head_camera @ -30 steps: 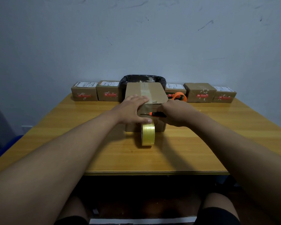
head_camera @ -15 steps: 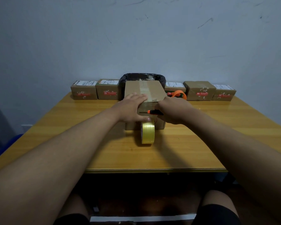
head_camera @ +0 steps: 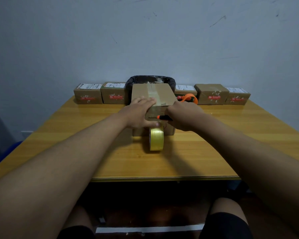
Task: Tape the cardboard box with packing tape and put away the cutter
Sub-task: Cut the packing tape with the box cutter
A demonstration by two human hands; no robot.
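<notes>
A brown cardboard box [head_camera: 164, 95] stands mid-table with a strip of clear tape running along its top seam. My left hand [head_camera: 138, 112] lies flat on the box's near left top, thumb down on the front face. My right hand [head_camera: 183, 116] grips an orange and black cutter [head_camera: 160, 117], its blade pointing left across the box's front edge, just above the tape. A roll of yellowish packing tape [head_camera: 156, 139] stands on edge against the box's front face, still joined to the strip.
The wooden table [head_camera: 97, 152] has a row of small labelled boxes [head_camera: 88, 94] along the back wall. A black-lined bin [head_camera: 150, 80] sits behind the box. An orange tape dispenser [head_camera: 190, 98] lies back right of the box.
The cutter has shifted slightly left along the box's front edge. My left hand stays pressed on the box. The view has tilted a little.
</notes>
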